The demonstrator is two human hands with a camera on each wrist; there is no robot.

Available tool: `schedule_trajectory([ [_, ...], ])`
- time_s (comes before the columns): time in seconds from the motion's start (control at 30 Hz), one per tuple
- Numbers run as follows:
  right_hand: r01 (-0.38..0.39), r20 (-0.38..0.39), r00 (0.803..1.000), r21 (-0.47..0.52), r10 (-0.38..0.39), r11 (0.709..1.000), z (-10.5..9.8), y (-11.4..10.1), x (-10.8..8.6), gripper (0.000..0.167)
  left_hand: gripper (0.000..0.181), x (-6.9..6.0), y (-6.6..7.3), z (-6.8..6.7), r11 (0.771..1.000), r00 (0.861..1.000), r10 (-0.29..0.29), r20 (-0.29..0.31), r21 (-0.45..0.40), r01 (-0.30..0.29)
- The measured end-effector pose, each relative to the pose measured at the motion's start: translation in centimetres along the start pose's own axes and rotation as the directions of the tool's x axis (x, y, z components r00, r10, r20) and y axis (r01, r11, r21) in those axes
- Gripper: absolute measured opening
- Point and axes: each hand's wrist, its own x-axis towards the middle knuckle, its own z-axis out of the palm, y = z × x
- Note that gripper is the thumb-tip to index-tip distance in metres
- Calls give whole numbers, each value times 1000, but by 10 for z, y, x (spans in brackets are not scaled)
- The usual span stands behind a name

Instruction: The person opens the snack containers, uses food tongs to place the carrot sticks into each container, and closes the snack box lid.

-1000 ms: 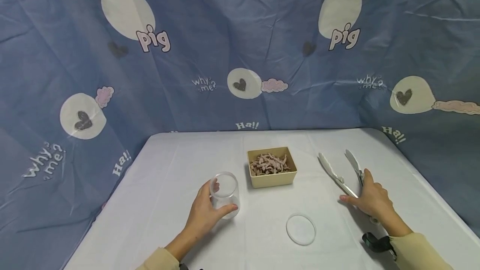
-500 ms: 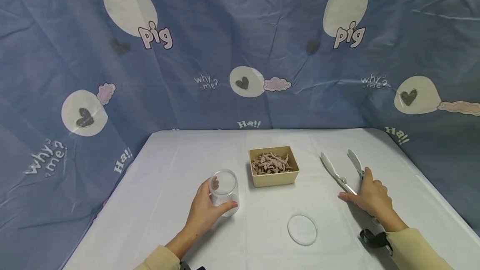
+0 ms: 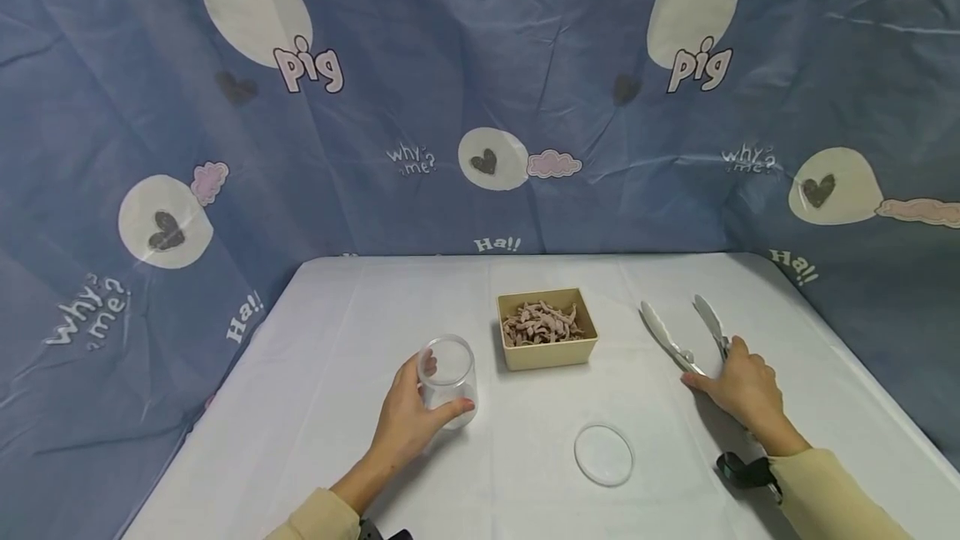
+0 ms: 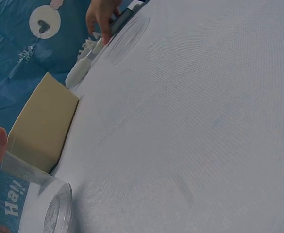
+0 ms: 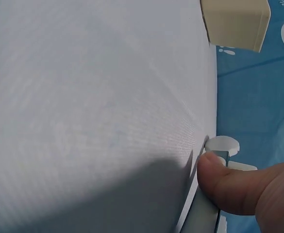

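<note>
My left hand point(image 3: 408, 419) holds a clear, empty jar point(image 3: 452, 390) round its side, with the thumb at the front and fingers behind. The jar's open rim faces up. On the right of the table, my right hand point(image 3: 746, 394) grips a pair of tongs point(image 3: 660, 333) that lie with their arms spread and pale tips pointing away. In the right wrist view the thumb point(image 5: 229, 187) presses on one tong arm. My palm hides part of the tongs. Between the hands, further back, stands a beige box point(image 3: 551, 355) filled with brownish-grey strips point(image 3: 540, 323).
A clear round lid point(image 4: 128, 41) lies flat on the white tablecloth point(image 3: 525, 490), in front of the box and right of the jar. Behind the table hangs a blue printed cloth point(image 3: 360, 207). A black device point(image 3: 738, 471) is strapped at my right wrist.
My right thumb has slid slightly forward along the tong arm. The head view has shifted a little; the jar, box and lid stand nearly as before.
</note>
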Motion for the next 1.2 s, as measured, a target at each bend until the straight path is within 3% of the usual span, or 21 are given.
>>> schedule_trajectory([
  [0.43,27,18,999,81,-29,996,-14,0,2,92,96,1,1,0,1000,1000,-9,10,3,9],
  [0.63,95,-69,994,137,-86,986,-14,-5,-1,79,95,1,1,0,1000,1000,-8,8,6,8],
  [1.03,294,-281,927,133,-249,946,-16,-38,-7,72,95,1,1,0,1000,1000,-8,13,16,8],
  [1.2,350,-318,897,83,-308,933,-13,-49,-7,76,95,1,0,0,1000,1000,-9,21,18,9],
])
